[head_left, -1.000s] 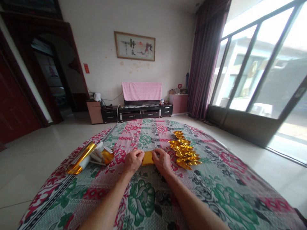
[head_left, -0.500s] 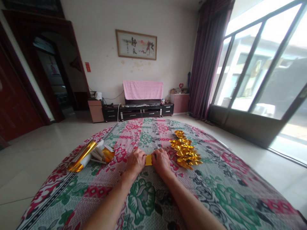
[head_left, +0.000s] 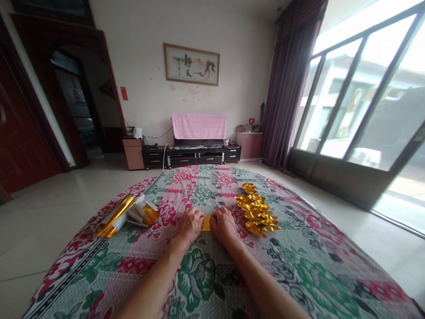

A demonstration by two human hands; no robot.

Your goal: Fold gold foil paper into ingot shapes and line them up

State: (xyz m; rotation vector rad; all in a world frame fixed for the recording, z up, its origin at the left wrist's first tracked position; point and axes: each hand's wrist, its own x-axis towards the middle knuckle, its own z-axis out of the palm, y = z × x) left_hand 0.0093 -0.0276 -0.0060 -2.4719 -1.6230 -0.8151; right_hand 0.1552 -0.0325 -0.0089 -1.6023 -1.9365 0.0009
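Plainly, I had both sets of fingers curled in nearly closed, one set at each end of a small yellow strip (head_left: 206, 223). The left hand (head_left: 190, 225) was at the strip's left end and the right hand (head_left: 224, 225) at its right end, both with knuckles up. Only a short middle stretch of yellow showed between them. The fingertips were mostly hidden from me, so I could not tell exactly how they pinched it. The strip sat about midway between the left and right edges of the cloth-covered counter (head_left: 285, 274), well in from the rounded far edge; the near edge was out of my view.

Just to the right of the right hand I saw a row of gold folded pieces (head_left: 255, 208), pointed and crowded together, running toward the far edge. Well apart from the left hand, near the counter's left edge, lay a curled gold sheet (head_left: 116, 215), with some white rolls (head_left: 137, 214) beside it.

Beyond the far edge I made out a low black cabinet (head_left: 182, 159), with a pink cover (head_left: 199, 126) draped above it and a framed picture (head_left: 191, 64) on the wall. A purple curtain (head_left: 282, 97) and glazed panels (head_left: 378, 102) stood past the right edge, a dark red door (head_left: 25, 119) past the left.
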